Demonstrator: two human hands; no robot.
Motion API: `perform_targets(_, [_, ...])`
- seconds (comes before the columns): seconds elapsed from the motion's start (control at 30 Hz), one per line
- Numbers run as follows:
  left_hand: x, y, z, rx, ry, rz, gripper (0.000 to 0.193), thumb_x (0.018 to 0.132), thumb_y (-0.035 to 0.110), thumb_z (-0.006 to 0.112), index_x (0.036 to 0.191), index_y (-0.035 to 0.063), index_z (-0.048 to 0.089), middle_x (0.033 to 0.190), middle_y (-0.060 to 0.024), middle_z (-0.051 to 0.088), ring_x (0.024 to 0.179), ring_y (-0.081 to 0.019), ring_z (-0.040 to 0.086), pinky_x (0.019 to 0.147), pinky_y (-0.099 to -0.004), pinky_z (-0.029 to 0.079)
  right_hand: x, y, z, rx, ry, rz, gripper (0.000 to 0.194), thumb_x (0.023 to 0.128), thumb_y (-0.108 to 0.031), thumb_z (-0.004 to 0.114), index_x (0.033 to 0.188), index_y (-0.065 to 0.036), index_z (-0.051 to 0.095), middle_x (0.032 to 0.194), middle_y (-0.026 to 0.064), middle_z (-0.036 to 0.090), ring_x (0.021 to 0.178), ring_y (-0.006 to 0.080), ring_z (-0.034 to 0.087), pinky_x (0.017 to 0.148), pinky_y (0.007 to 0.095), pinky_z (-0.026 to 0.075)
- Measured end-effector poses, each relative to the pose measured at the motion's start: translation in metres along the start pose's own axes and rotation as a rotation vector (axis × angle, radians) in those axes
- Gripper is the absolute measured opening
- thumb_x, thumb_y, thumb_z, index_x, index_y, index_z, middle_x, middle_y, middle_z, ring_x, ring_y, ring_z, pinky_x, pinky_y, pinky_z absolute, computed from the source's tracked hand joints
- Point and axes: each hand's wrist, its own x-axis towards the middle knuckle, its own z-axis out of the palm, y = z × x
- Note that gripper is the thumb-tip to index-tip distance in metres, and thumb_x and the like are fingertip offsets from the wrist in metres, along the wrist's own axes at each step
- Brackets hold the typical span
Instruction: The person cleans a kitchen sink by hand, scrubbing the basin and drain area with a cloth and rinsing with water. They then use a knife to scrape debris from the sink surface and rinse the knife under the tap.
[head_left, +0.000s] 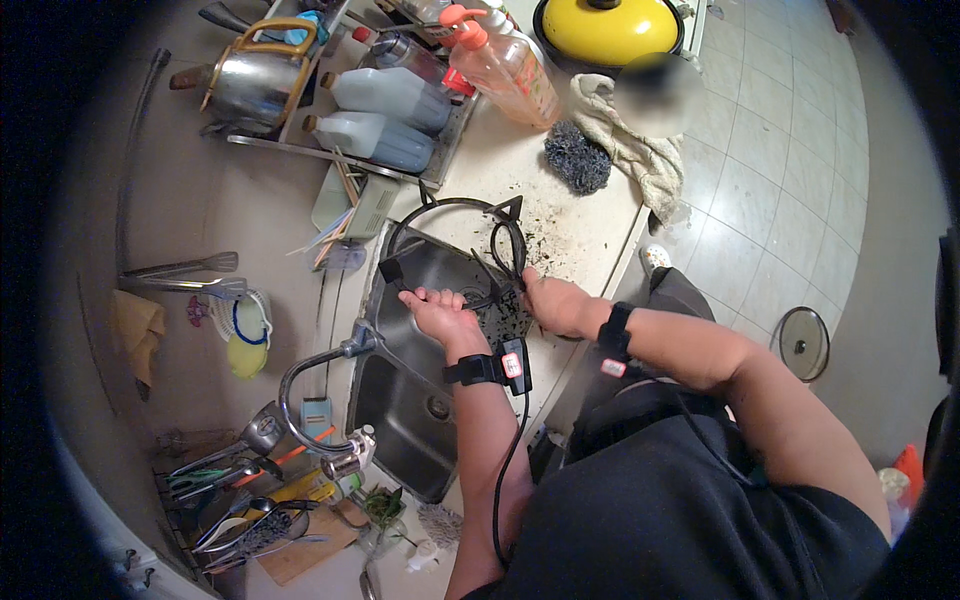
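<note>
A black pan-support ring (442, 204) from a gas hob, with upright prongs, is tilted over the upper basin of the steel double sink (409, 420) and the counter edge. My left hand (444, 319) grips its near side above the basin. My right hand (555, 301) is closed at the ring's right side, around the lower end of a dark looped implement (510, 244); its exact kind is unclear. Dark flakes (510, 319) lie in the basin near the drain and over the counter beside it. Both wrists wear black straps.
A curved tap (289, 390) arches at the sink's left. Beyond stand a pump bottle (517, 82), a dark scouring pad (577, 157), a cloth (652, 172) and a yellow-lidded pot (609, 30). A rack with white jugs (390, 97) and a metal kettle (255, 82) is at upper left.
</note>
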Motion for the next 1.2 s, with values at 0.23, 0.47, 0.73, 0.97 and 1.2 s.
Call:
perform_targets(0.23, [-0.001, -0.008, -0.001, -0.032, 0.033, -0.028, 0.041, 0.093, 0.049, 0.033, 0.070, 0.0151, 0.034, 0.054, 0.0045, 0.022, 0.043, -0.0097, 0.016, 0.038, -0.0242, 0.017, -0.017, -0.019, 0.002, 0.019, -0.034, 0.041, 0.023, 0.087, -0.018, 0.039, 0.097, 0.002, 0.040, 0.078, 0.0250, 0.061, 0.075, 0.0416, 0.059, 0.067, 0.0468, 0.046])
perform_targets(0.47, [-0.005, -0.008, 0.002, -0.015, 0.019, 0.005, 0.042, 0.093, 0.049, 0.032, 0.069, 0.0155, 0.034, 0.054, 0.0038, 0.021, 0.043, -0.0104, 0.017, 0.037, -0.0245, 0.017, 0.009, 0.009, -0.032, -0.271, 0.093, 0.140, 0.023, 0.083, -0.013, 0.042, 0.101, 0.001, 0.038, 0.074, 0.0240, 0.060, 0.072, 0.0404, 0.059, 0.064, 0.0467, 0.047])
perform_targets(0.73, [-0.013, -0.006, 0.014, 0.091, 0.025, 0.087, 0.040, 0.093, 0.049, 0.034, 0.074, 0.0143, 0.034, 0.053, 0.0042, 0.021, 0.042, -0.0094, 0.016, 0.037, -0.0243, 0.016, 0.001, -0.014, 0.012, -0.083, 0.016, 0.069, 0.023, 0.087, -0.018, 0.040, 0.101, 0.001, 0.038, 0.074, 0.0253, 0.060, 0.073, 0.0413, 0.059, 0.066, 0.0481, 0.046])
perform_targets(0.97, [-0.011, -0.018, 0.004, -0.004, 0.056, 0.010, 0.043, 0.093, 0.052, 0.030, 0.067, 0.0166, 0.032, 0.052, 0.0044, 0.019, 0.041, -0.0106, 0.015, 0.036, -0.0249, 0.016, 0.000, 0.001, -0.016, -0.028, -0.088, 0.048, 0.025, 0.088, -0.017, 0.034, 0.102, 0.003, 0.041, 0.081, 0.0252, 0.061, 0.077, 0.0389, 0.061, 0.067, 0.0463, 0.047])
perform_targets(1.2, [-0.012, -0.011, 0.010, -0.036, 0.049, 0.017, 0.042, 0.093, 0.050, 0.032, 0.068, 0.0162, 0.033, 0.053, 0.0040, 0.020, 0.042, -0.0108, 0.014, 0.037, -0.0253, 0.016, 0.007, 0.011, -0.012, -0.160, 0.106, 0.138, 0.024, 0.088, -0.017, 0.033, 0.101, 0.002, 0.042, 0.083, 0.0253, 0.061, 0.078, 0.0408, 0.060, 0.069, 0.0470, 0.048])
